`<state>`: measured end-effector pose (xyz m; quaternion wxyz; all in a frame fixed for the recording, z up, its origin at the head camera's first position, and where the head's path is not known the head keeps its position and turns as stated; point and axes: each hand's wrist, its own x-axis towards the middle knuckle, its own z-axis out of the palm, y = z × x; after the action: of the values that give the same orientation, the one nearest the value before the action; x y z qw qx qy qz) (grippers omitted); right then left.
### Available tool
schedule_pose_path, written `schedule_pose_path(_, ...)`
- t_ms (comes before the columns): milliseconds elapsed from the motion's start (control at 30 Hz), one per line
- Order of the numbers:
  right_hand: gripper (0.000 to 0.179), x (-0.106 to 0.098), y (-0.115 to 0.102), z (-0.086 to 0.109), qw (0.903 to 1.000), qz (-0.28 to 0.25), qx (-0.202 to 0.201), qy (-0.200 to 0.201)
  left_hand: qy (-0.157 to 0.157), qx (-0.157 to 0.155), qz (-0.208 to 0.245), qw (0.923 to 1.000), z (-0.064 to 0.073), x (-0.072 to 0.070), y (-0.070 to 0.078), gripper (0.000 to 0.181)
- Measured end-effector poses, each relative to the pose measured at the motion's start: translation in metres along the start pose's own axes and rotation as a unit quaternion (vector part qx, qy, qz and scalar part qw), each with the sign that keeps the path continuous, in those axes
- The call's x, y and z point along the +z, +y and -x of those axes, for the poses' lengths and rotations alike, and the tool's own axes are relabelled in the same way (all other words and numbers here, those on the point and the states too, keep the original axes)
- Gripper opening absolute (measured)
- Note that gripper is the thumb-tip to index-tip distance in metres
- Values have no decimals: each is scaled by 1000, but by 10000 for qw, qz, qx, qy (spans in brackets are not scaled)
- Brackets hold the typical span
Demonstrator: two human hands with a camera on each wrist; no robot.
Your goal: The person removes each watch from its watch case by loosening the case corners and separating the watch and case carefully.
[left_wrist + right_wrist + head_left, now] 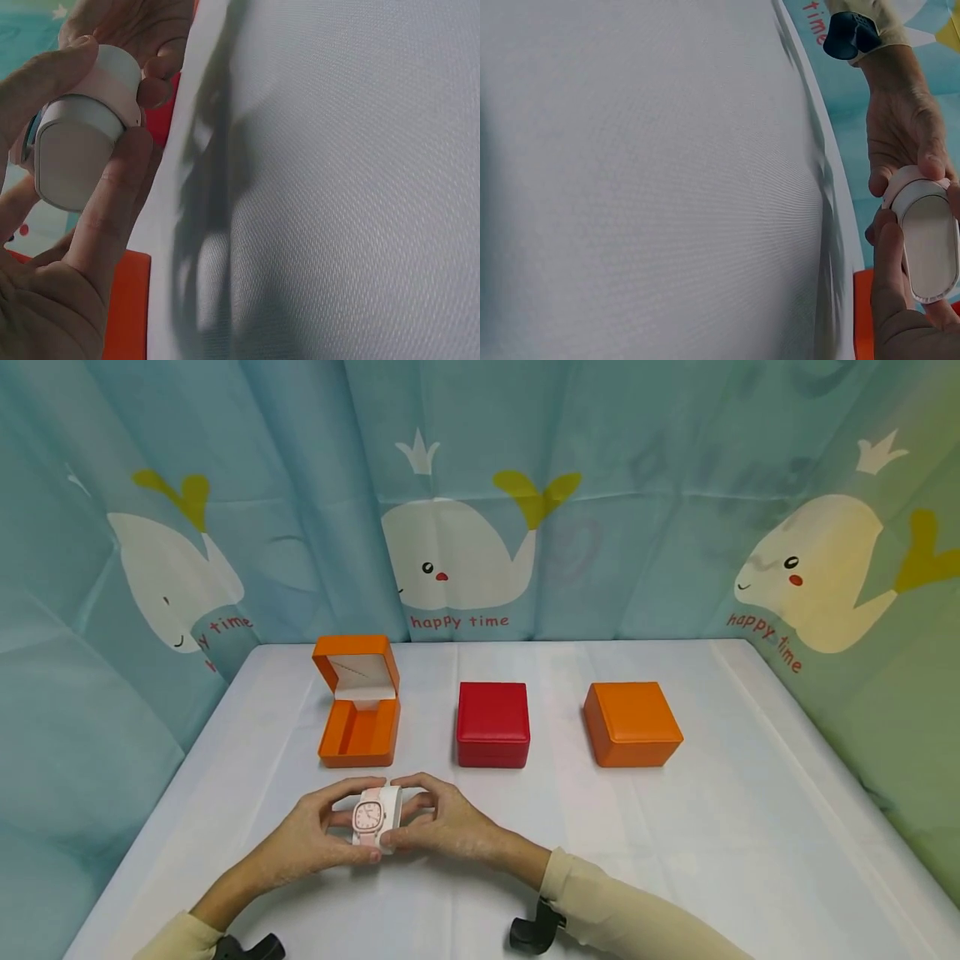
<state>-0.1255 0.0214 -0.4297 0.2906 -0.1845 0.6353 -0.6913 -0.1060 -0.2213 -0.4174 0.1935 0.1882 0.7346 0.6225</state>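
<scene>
A wristwatch (368, 817) with a square face and pale pink strap is wrapped round a white watch cushion (393, 814) with flat oval ends. My left hand (322, 831) holds it from the left side, thumb below and fingers along the top. From the other side my right hand (453, 818) grips the cushion's end between thumb and fingers. Held above the white table, the watch turns its face toward the head camera. In the left wrist view one plain oval end of the cushion (71, 161) shows; the right wrist view shows the opposite end (931, 247).
Just beyond the hands, an orange box (358, 759) stands with its lid up, showing a white lid lining and a divided orange inside. A closed red box (492, 722) sits in the middle, a closed orange box (633, 722) to the right. A whale-print curtain (637, 527) hangs behind.
</scene>
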Motion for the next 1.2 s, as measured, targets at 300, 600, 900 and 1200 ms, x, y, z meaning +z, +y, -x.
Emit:
schedule_pose_path(300, 63, -1, 4, 0, 9999, -89, -4, -76, -109, -58, 136, 9998, -1, -1, -3, 82)
schedule_pose_path(600, 64, -3, 4, 0, 9999, -1, -7, -124, -275, -59, 277, 9992, 1, -4, -4, 84)
schedule_pose_path(900, 65, -1, 2, 1, 9999, -107, 13, -33, -228, 31, 157, 9996, 0, -3, -5, 84)
schedule_pose_path(1200, 65, -1, 3, 1, 9999, -128, -9, 28, -331, -297, 920, 9948, 1, 4, -4, 67)
